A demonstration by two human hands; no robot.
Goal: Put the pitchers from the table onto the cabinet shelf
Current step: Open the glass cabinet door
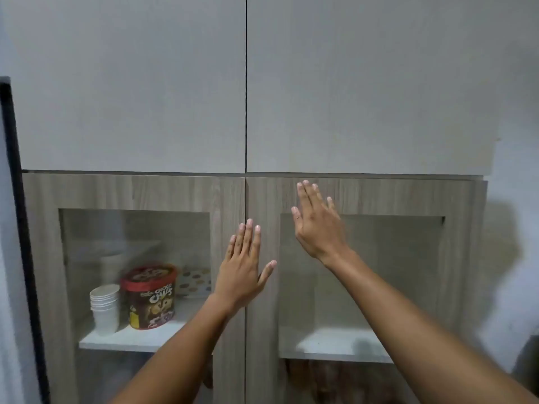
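Observation:
I face a wood-grain cabinet with two shut glass-paned doors. My left hand (243, 263) lies flat and open against the inner frame of the left door (227, 199), fingers pointing up. My right hand (316, 220) is open with fingers spread, over the upper frame of the right door (379, 196). Both hands hold nothing. Behind the right glass a white shelf (335, 345) shows. No pitcher and no table are in view.
Behind the left glass, a white shelf (140, 338) holds a stack of white paper cups (105, 307), a red-lidded Choco Chips tub (150, 297) and a dotted box (195, 282). Two plain grey doors (145, 97) sit above. A dark vertical edge (17, 199) runs at left.

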